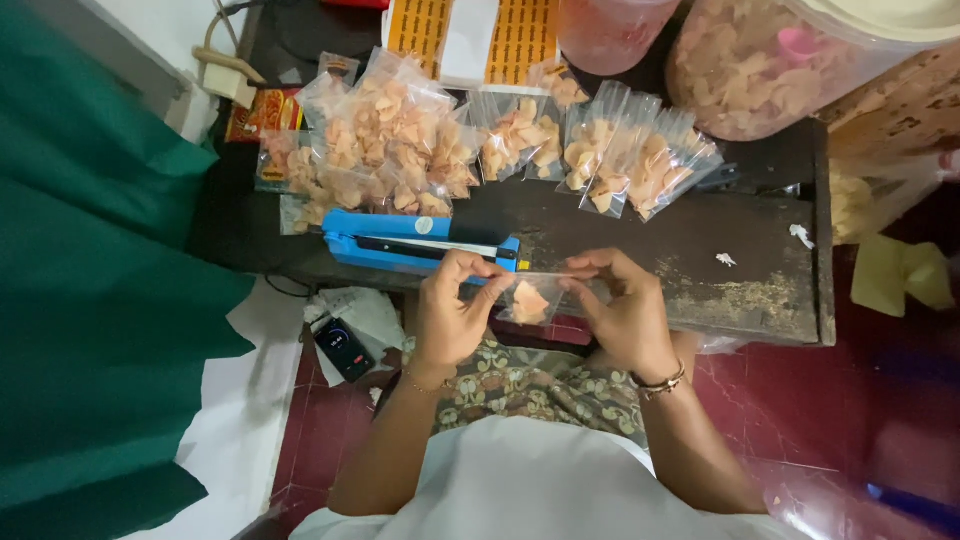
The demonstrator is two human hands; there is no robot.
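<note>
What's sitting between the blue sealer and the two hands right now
Nothing. In the head view the left hand and right hand, holding a small clear bag, sit right against the blue sealer.

Clear cracker packets [400, 150] heap behind the blue sealer; orange label sheets [520, 35] beyond; dark phone screen [344, 349] on floor.

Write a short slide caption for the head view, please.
Both hands, left and right, hold a small chip bag beside a blue sealer.
</note>
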